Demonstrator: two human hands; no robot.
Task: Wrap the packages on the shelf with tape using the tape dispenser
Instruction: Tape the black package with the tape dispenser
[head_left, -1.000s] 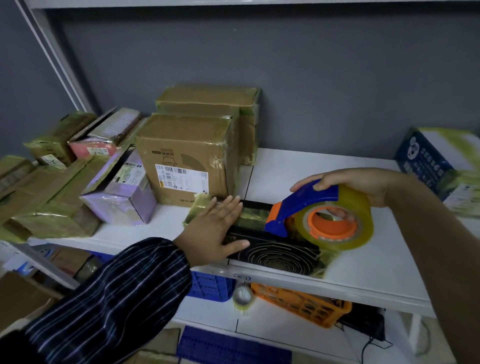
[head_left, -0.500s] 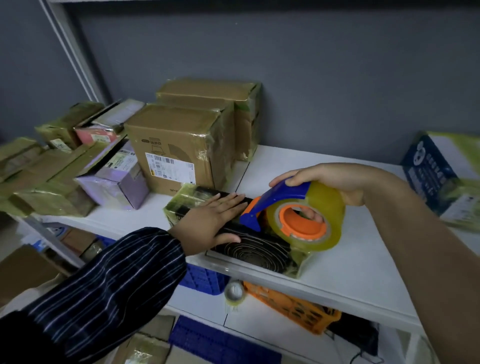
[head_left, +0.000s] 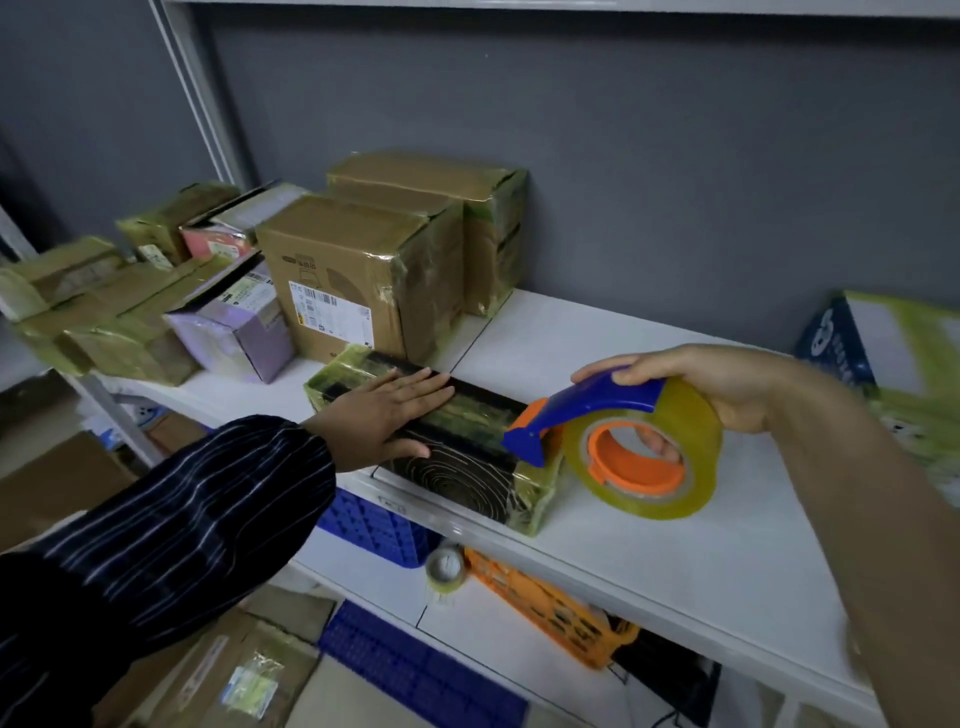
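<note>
Left hand (head_left: 387, 415) lies flat, fingers straight, pinning the black package (head_left: 457, 480) at the shelf's (head_left: 649, 545) front edge. Right hand (head_left: 717, 384) grips the tape dispenser (head_left: 597, 402), blue nose at the package's right end: mid-strip, I'd say. Next, pull tape over that corner. Taped cartons (head_left: 337, 270) stand behind.

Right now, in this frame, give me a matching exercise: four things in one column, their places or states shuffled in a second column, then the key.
Column one
1 left hand
2 tape dispenser
3 orange basket
4 purple box

Column two
A under the shelf board
B left of the labelled brown carton
C flat on the black package
D gripped by the right hand

Pairs: 1-C, 2-D, 3-A, 4-B
</note>
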